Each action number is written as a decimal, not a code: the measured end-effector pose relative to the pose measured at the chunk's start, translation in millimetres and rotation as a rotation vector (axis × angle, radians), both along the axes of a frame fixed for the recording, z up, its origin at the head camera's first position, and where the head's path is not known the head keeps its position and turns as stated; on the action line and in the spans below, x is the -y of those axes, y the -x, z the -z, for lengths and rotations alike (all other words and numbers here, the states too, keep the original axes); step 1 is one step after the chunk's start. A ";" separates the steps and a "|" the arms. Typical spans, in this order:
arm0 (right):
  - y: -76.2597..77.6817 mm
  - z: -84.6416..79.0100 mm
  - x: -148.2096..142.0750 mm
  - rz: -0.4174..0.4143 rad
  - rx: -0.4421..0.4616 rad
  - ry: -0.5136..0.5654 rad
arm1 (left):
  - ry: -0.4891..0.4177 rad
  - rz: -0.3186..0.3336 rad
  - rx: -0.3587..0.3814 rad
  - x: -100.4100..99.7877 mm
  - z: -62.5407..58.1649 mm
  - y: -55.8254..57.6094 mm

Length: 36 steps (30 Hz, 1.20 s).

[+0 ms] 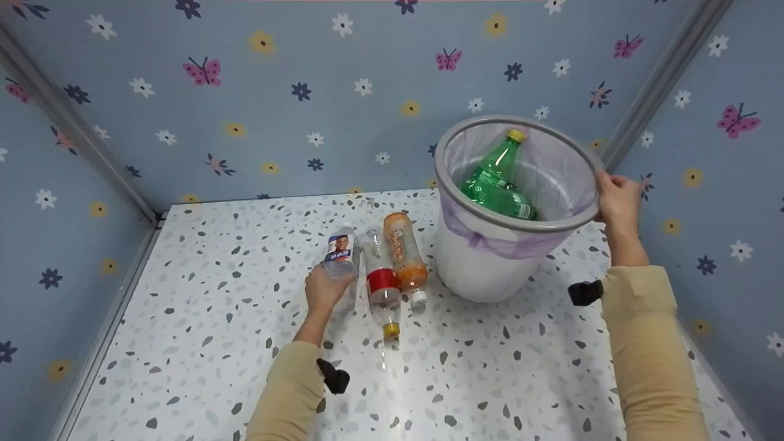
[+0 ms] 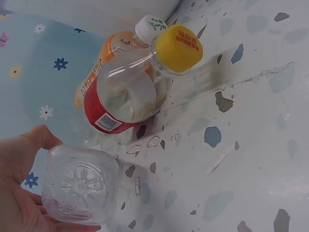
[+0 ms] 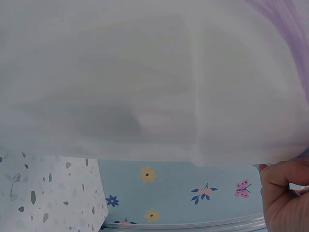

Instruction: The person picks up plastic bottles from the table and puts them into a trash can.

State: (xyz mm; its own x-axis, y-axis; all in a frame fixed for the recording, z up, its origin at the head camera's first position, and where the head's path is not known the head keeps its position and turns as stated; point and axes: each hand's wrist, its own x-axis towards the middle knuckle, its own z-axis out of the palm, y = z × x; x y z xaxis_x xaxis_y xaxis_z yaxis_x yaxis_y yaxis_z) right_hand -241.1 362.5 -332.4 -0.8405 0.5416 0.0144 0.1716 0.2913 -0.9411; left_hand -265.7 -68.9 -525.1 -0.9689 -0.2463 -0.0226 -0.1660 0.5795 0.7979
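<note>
My left hand (image 1: 326,289) grips a clear plastic bottle (image 1: 341,251) with a blue picture label near its base; the square ribbed bottom of this clear bottle (image 2: 81,186) faces the left wrist camera. Just right of it lies a clear bottle with a red label and yellow cap (image 1: 383,280). Beside that is an orange-labelled bottle (image 1: 404,252) with a white cap. My right hand (image 1: 618,202) holds the grey rim of a white trash bin (image 1: 484,263), which leans slightly. Inside its purple liner sit green plastic bottles (image 1: 499,184), one with a yellow cap.
The table (image 1: 202,343) has a white speckled top. Blue floral panels (image 1: 294,122) rise at the back and both sides, with grey metal strips (image 1: 661,79) at the corners. The bin stands at the back right.
</note>
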 end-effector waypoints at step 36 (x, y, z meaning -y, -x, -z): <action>-0.1 -0.5 -0.2 0.004 0.017 -0.007 | -0.103 0.253 -0.271 -22.7 -133.7 -22.1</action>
